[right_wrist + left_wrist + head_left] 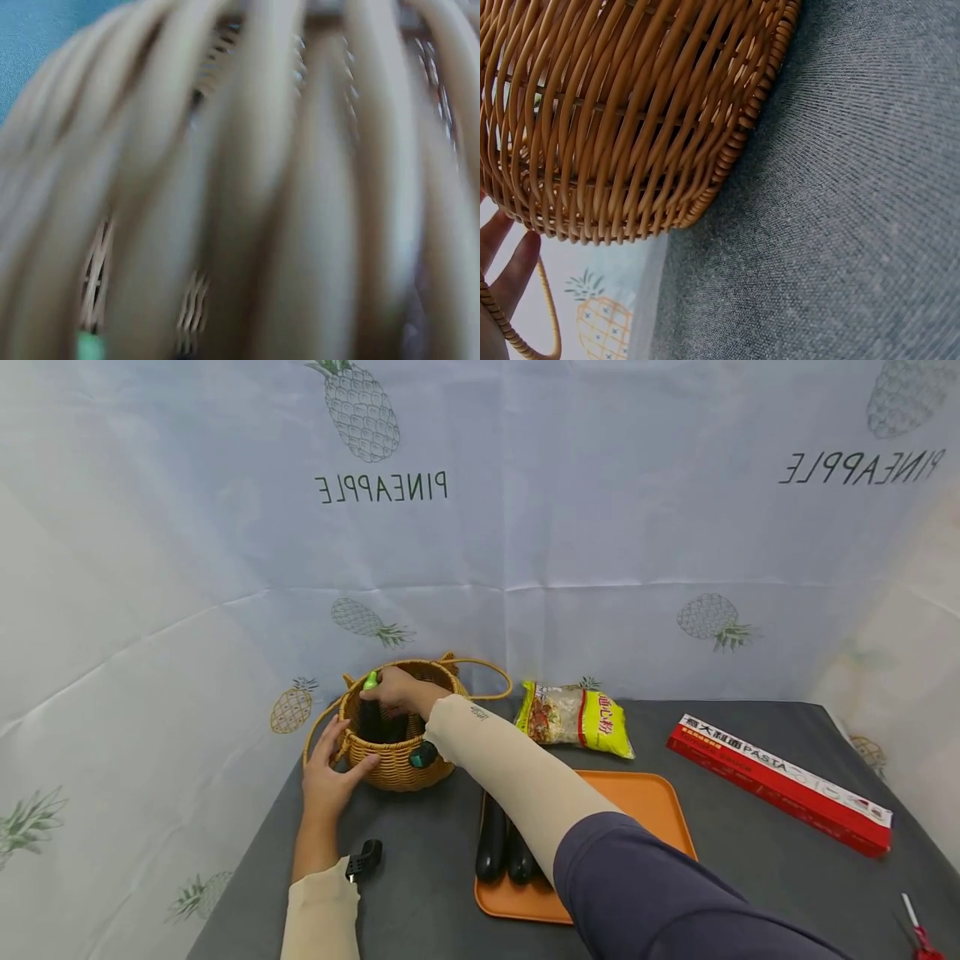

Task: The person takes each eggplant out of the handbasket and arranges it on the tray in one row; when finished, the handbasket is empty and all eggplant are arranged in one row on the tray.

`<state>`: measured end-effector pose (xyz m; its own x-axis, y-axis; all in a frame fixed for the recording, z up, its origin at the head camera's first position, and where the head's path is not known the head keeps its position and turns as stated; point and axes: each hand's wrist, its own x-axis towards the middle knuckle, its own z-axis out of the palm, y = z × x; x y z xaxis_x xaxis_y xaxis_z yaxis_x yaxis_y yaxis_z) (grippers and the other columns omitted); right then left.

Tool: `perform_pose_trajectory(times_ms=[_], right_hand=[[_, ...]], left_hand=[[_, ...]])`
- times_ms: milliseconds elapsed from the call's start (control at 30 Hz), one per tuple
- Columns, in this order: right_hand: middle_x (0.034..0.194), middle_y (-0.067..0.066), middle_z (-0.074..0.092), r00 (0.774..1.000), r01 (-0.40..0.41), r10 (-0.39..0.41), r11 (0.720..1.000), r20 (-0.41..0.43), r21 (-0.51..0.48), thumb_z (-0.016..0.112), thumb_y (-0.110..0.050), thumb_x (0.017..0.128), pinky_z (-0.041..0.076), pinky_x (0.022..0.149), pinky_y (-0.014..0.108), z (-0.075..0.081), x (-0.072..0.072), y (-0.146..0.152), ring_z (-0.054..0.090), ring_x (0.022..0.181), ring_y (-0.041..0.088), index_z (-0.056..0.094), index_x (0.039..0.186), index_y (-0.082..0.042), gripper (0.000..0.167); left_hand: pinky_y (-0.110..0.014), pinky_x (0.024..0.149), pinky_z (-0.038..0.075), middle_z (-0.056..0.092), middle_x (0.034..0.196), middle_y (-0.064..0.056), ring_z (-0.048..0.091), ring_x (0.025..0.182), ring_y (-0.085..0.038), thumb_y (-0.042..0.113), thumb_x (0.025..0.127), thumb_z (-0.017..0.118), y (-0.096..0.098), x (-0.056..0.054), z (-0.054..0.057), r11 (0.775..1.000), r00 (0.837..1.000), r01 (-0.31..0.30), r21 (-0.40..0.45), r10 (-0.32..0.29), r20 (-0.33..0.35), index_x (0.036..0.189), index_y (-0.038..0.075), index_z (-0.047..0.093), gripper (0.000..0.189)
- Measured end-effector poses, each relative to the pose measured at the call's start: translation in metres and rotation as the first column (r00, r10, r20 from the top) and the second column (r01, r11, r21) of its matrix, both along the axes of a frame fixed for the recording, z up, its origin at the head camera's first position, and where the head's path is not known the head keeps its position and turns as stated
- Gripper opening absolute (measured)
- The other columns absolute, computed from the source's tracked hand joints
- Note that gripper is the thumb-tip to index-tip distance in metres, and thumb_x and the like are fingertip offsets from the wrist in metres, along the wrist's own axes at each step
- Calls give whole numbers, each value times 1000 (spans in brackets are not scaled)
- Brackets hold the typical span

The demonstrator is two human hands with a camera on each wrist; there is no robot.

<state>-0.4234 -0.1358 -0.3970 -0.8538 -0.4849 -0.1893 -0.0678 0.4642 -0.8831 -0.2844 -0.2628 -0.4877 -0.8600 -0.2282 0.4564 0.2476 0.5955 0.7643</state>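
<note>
A round wicker basket (397, 770) stands at the back left of the table. Inside it is a dark eggplant (370, 720) with a bright green stem end. My right hand (400, 690) reaches over the basket's rim and grips this eggplant near its top; part of the grip is hidden. With fingers and thumb spread, my left hand (332, 774) rests against the basket's left side. Some of its fingers (516, 274) show beside the weave and a loop of handle (546, 300) in the left wrist view. The right wrist view holds mostly blurred wicker (232, 180).
Dark eggplants (491, 843) lie on an orange tray (645, 793), partly under my right arm. Behind the tray sits a yellow food bag (576, 718). A long red pasta box (780, 785) is at right, with a red-and-white item (922, 935) at the front right corner.
</note>
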Motion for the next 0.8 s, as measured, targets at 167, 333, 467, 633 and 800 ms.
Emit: perform_pose_trajectory(times_ms=[167, 333, 467, 633, 800], right_hand=[[88, 2, 60, 993, -35, 52, 987, -108, 154, 65, -31, 94, 52, 65, 32, 3, 0, -5, 61, 76, 20, 60, 126, -8, 39], [88, 0, 58, 982, 22, 20, 975, -186, 220, 64, -38, 94, 47, 55, 28, 8, -3, 6, 53, 63, 14, 58, 130, -12, 45], [86, 2, 58, 988, 31, -21, 997, -151, 68, 65, -40, 94, 45, 51, 30, 16, -1, 24, 45, 53, 14, 56, 128, -12, 45], [97, -1, 58, 994, 63, -81, 972, -73, -228, 69, -36, 91, 53, 65, 33, 33, 13, 66, 55, 70, 11, 56, 122, -13, 40], [118, 6, 57, 992, 99, -127, 879, -28, -466, 68, -29, 94, 54, 85, 44, 48, 31, 121, 61, 102, 21, 53, 127, -9, 42]], left_hand=[[-56, 101, 38, 32, 156, 1, 36, 136, -31, 27, 79, 83, 5, -1, 1, 1000, 1000, 15, 2, -15, 5, 144, 21, 50, 73], [-56, 102, 38, 33, 155, 1, 36, 137, -28, 28, 78, 84, 8, -4, 4, 1000, 1000, 22, 16, -22, -10, 143, 22, 51, 73], [-57, 101, 39, 35, 154, 1, 37, 136, -28, 24, 77, 85, 3, -1, 2, 1000, 1000, -1, 18, 1, -17, 142, 19, 52, 73], [-55, 100, 40, 35, 154, 1, 38, 135, -28, 23, 76, 86, 0, 3, 2, 1000, 1000, -9, -1, 9, -5, 142, 16, 52, 74], [-54, 102, 39, 34, 155, 0, 36, 137, -30, 23, 76, 85, 2, 6, 5, 1000, 1000, 1, -15, -1, 16, 142, 16, 51, 74]])
